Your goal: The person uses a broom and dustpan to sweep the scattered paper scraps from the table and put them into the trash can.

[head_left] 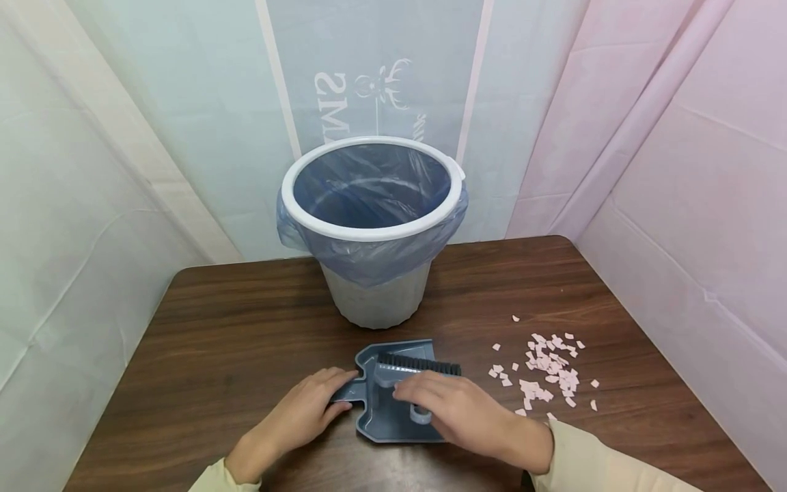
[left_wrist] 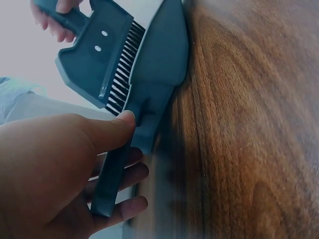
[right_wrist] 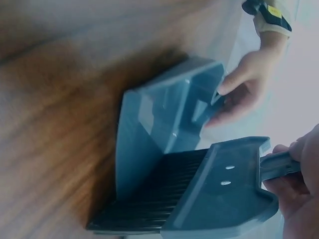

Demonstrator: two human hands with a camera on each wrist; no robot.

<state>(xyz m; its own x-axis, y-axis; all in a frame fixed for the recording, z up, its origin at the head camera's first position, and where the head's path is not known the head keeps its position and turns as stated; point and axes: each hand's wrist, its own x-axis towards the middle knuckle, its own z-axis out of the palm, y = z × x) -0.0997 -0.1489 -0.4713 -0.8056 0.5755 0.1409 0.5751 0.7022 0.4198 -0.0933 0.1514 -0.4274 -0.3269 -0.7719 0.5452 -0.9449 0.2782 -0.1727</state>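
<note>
My left hand (head_left: 301,410) grips the handle of a blue-grey dustpan (head_left: 390,420), thumb on top and fingers beneath in the left wrist view. The pan sits low over the table, its wide mouth facing right. In my right hand (head_left: 464,413) is a matching hand brush (right_wrist: 219,189), held by its handle. Dark bristles (head_left: 424,363) lie over the pan and reach past its far front corner. A pile of small white paper scraps (head_left: 553,365) is on the table to the right of the brush, with a few strays around it.
A white bin (head_left: 378,301) lined with a translucent blue bag (head_left: 369,263) stands behind the dustpan. The dark wooden table (head_left: 215,328) has pale fabric walls (head_left: 688,225) at its back and both sides.
</note>
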